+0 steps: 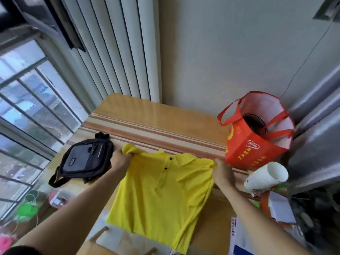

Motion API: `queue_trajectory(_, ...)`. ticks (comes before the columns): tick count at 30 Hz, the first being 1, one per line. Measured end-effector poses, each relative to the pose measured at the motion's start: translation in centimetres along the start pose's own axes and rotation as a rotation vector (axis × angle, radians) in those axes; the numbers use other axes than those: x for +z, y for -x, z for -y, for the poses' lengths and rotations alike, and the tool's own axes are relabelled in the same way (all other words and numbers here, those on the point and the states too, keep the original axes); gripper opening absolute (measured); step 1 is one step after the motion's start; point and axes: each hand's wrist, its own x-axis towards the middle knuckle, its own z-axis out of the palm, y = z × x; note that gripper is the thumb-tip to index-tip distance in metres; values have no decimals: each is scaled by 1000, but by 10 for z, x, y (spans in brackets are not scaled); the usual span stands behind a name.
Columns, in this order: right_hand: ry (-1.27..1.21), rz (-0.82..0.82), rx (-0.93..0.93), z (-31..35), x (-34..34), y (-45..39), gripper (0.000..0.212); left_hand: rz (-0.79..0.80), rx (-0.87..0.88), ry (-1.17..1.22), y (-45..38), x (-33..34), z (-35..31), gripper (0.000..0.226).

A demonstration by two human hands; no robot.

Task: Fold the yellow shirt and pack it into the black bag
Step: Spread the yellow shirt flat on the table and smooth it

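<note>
Both hands' fingers, left hand (120, 159) and right hand (223, 171), pinch yellow shirt (160, 196) shoulders right of black bag (85, 159); uneven tension risks a crooked fold.

Looks like a corner of someone's home, probably a lived-in spare room or enclosed balcony. There's a big barred window (27, 111) with pale curtains (117, 52) bunched beside it, a wooden table (156, 115) pushed against a plain wall, a red shopping bag (253, 144), a paper cup (266, 176), and household clutter on the floor.
</note>
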Motion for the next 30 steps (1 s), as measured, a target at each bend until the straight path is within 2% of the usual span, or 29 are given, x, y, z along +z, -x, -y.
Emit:
queue_trajectory(2,-88,-112,-40,15,-4,-38,34,-17,105,40,-22,7,-28,20)
queue_trajectory(4,-212,-232,-40,32,-11,-72,26,17,232,67,-46,17,-54,34)
queue_trajectory(5,-259,-260,-28,39,-12,-87,28,58,248,61,-58,22,-63,55)
queue_trajectory(7,-269,-238,42,51,-11,-109,46,144,201,-17,-76,34,-68,105)
queue_trajectory(8,-245,-221,78,56,-9,-113,50,177,196,-100,-80,41,-65,118)
queue_trajectory(9,-225,-209,82,58,-3,-116,47,200,213,-198,-84,48,-57,121)
queue_trajectory(11,-204,-153,15,59,17,-112,34,263,232,-410,-84,59,-42,106)
queue_trajectory(14,-150,86,-77,55,54,-105,25,411,244,-669,-87,70,-19,69)
queue_trajectory(17,-114,341,-93,50,83,-101,26,550,264,-762,-98,76,-7,62)
queue_trajectory(19,-100,406,-76,47,93,-105,25,609,287,-828,-111,81,-3,62)
queue_trajectory(23,-136,310,-3,49,96,-139,14,661,292,-1035,-148,95,-10,52)
queue_trajectory(25,-95,231,37,50,93,-167,17,548,366,-1044,-173,105,-26,43)
queue_trajectory(27,-81,124,72,49,91,-195,13,418,515,-1009,-200,120,-45,43)
queue_trajectory(30,-52,-14,148,46,96,-228,35,316,726,-924,-241,149,-65,56)
